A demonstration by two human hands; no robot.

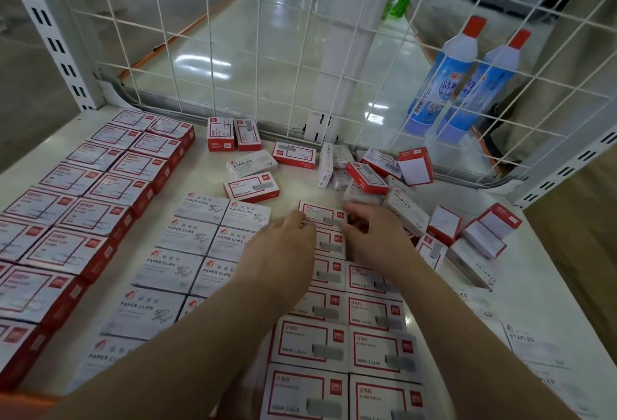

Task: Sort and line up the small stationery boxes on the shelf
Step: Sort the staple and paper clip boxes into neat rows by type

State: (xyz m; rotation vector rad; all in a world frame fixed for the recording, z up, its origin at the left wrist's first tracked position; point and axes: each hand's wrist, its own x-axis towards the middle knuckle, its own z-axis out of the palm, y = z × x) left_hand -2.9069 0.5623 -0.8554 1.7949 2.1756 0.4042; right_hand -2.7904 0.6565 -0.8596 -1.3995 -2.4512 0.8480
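At the far end of the red-and-white rows, one red-framed staple box (322, 214) lies flat on the shelf (207, 166), label up, with both hands on it. The left hand (283, 239) has its fingers curled onto the box's left edge; the right hand (370, 229) pinches the right edge with bent fingers. Small and made of card, it should feel stiff, light for its looks yet dense if full, and a little slick on its printed face, so the short ends or long sides give the surest hold for sliding it square. Left of it run two columns of paper-clip boxes (187, 236), then larger red boxes (90, 186). Behind and to the right lies a tumbled heap of unsorted boxes (394, 186), near the wire grid (253, 52).
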